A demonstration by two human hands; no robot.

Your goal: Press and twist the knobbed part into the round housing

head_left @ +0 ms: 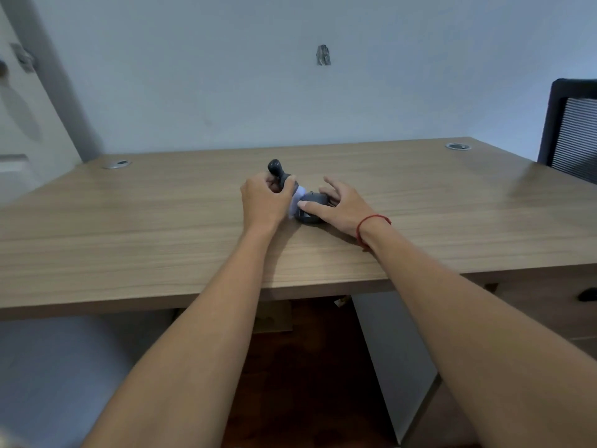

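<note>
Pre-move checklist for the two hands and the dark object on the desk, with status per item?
1. Left hand grips the dark grey knob-topped handle: ok, fingers curled round it.
2. Right hand steadies the dark grey rounded base: ok, thumb and spread fingers touch it.
3. Base seated flat on the light brown wooden desk: cannot tell, hands hide its edges.
4. Pale lilac piece between handle and base properly joined: cannot tell, mostly hidden and blurred.
5. Base well inside the desk's front edge: ok.
6. Red cord bracelet apart from the object: ok, it sits on the right wrist.
</note>
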